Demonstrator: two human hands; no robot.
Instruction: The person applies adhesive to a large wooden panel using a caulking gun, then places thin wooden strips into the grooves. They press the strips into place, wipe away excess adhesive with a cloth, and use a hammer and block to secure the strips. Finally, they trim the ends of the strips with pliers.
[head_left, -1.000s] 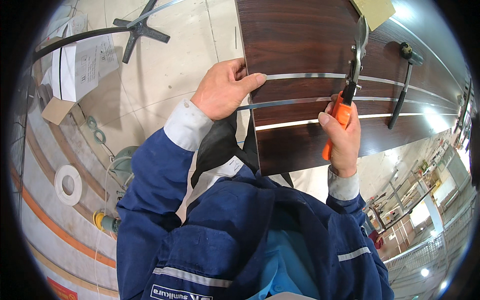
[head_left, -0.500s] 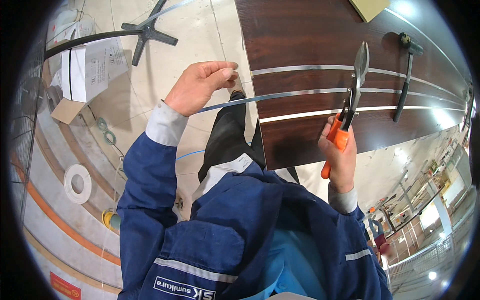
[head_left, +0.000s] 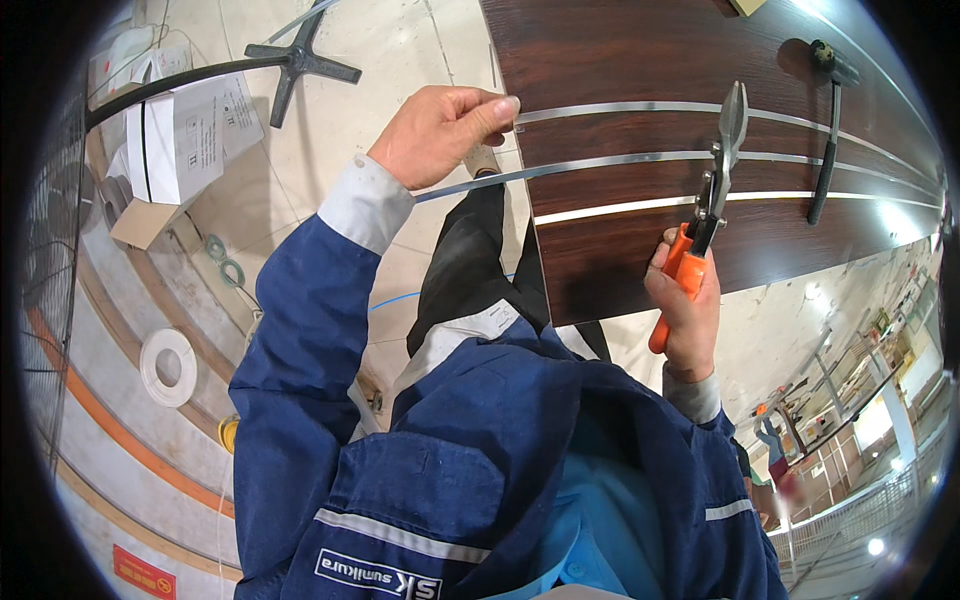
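Note:
My left hand [head_left: 445, 135] is closed, its thumb and forefinger pinched at the left end of the farthest narrow metal strip [head_left: 640, 107] on the dark wood-grain board. A second metal strip [head_left: 620, 161] sticks out past the board's left edge and passes below that hand. Nearest to me lies a third, bright strip [head_left: 620, 205]. My right hand [head_left: 688, 310] grips tin snips [head_left: 703, 235] by their orange handles, above the board's near edge. Their metal blades point away from me and look closed.
A black-handled hammer [head_left: 826, 150] rests on the board [head_left: 610, 270] to the right. At left are a white cardboard box [head_left: 180, 130], a black star-shaped stand base [head_left: 300, 65] and a white roll [head_left: 168, 367]. A person stands far off at the right.
My left hand has moved right and slightly away from me, to the farthest strip's end. The right hand still holds the tin snips. The whole view has shifted a little.

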